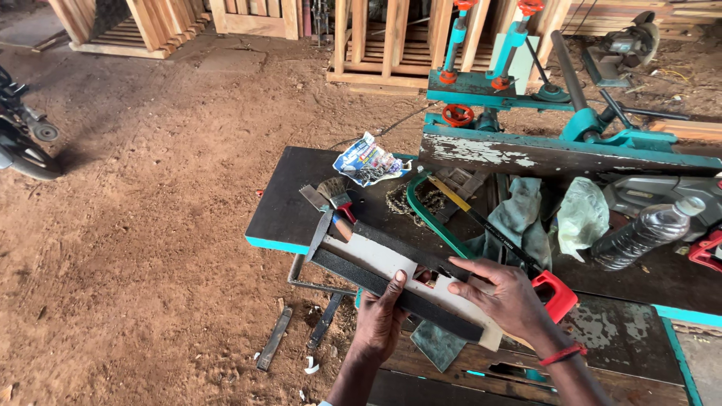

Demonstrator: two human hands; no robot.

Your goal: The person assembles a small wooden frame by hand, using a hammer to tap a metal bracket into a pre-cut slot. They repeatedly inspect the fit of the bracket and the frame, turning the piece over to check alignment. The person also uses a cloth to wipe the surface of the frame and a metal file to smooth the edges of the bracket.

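Both hands — left hand (380, 319), right hand (505, 297) — grip a black-edged board (391, 267).

motorbike (19, 139): cut by left edge | red tool (707, 250): cut by right edge

1 head camera looks steeply down, seemingly close, at workbench (301, 218).

Reddish dirt floor (150, 225) fills the left of the frame; wooden frames (391, 45) stand along the top, a dark workbench (293, 203) at centre right.
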